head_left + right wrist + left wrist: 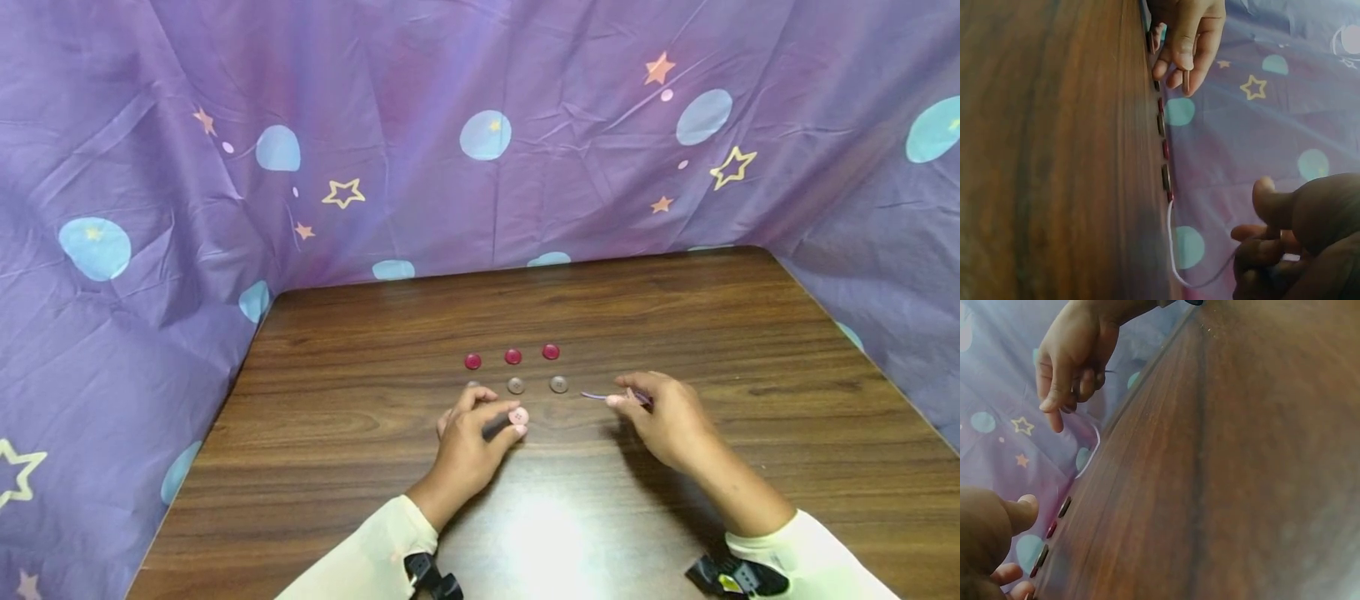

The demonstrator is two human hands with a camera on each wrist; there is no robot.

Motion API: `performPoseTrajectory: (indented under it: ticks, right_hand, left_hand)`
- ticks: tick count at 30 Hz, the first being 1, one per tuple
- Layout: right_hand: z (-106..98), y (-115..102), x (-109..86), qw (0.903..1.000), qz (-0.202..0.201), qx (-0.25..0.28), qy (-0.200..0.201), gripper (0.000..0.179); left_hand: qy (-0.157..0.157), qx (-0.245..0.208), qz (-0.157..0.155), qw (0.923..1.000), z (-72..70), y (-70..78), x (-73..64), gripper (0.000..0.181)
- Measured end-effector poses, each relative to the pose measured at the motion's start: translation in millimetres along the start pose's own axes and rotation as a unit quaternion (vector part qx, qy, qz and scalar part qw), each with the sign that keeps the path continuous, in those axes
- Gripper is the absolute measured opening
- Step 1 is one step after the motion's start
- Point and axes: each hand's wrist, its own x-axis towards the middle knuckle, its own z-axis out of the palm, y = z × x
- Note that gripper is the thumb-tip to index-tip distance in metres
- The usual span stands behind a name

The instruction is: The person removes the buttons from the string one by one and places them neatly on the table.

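My left hand point(471, 442) pinches a pale pink button point(518, 416) between thumb and index finger, just above the table. In the right wrist view this button point(1186, 81) appears edge-on. My right hand point(667, 421) holds a thin light purple cord point(594, 396), whose free end points left toward the buttons. The right wrist view shows the cord point(1172, 250) curving down from the fingers. Beyond the left hand lie three red buttons point(513, 357) in a row. Nearer are greyish-brown buttons point(516, 386), the leftmost partly hidden by the left fingers.
The wooden table point(360, 350) has a strong light reflection near its front. A purple curtain point(420, 167) with stars and blue spots hangs behind it and at both sides. Each wrist wears a black strap with a device point(738, 575).
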Motion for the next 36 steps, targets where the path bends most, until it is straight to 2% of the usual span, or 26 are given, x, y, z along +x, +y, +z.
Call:
performPoseTrajectory:
  ticks: [3,7,12,17,20,22,25,29,36]
  right_hand:
    - [-0.1,1.0,1.2,0.9999,0.006,0.013,-0.001,0.035]
    - [-0.7,2.0,2.2,0.9994,0.005,0.033,-0.007,0.041]
    - [-3.2,4.7,2.9,0.9971,-0.009,0.07,-0.03,0.045]
    - [-7.2,6.3,3.0,0.988,0.017,0.145,-0.052,0.048]
    - [-8.4,5.8,3.4,0.9823,0.038,0.176,-0.051,0.04]
    - [-8.8,5.3,3.4,0.9836,0.039,0.17,-0.045,0.031]
    - [-8.8,6.3,3.1,0.9865,0.019,0.16,-0.027,0.024]
    - [-10.0,6.6,2.3,0.9873,0.015,0.157,-0.015,0.027]
    - [-12.6,5.1,2.4,0.9865,0.045,0.155,-0.027,0.033]
  left_hand:
    - [0.006,0.003,0.003,1.0,4.4,-5.5,-0.5,0.03]
    - [0.002,-0.005,-0.005,1.0,2.6,-2.0,0.3,0.031]
    - [-0.02,-0.012,-0.039,0.999,-4.0,7.7,2.7,0.03]
    - [-0.034,-0.013,-0.058,0.9977,-5.7,10.0,4.4,0.031]
    - [-0.033,-0.017,-0.055,0.9978,-6.0,10.4,4.4,0.032]
    - [-0.034,-0.018,-0.055,0.9978,-5.9,11.0,4.1,0.033]
    - [-0.037,-0.011,-0.056,0.9977,-4.7,11.9,3.8,0.034]
    - [-0.043,0.007,-0.062,0.9971,-2.8,12.5,3.9,0.034]
    - [-0.05,0.028,-0.064,0.9963,-0.3,14.5,4.7,0.035]
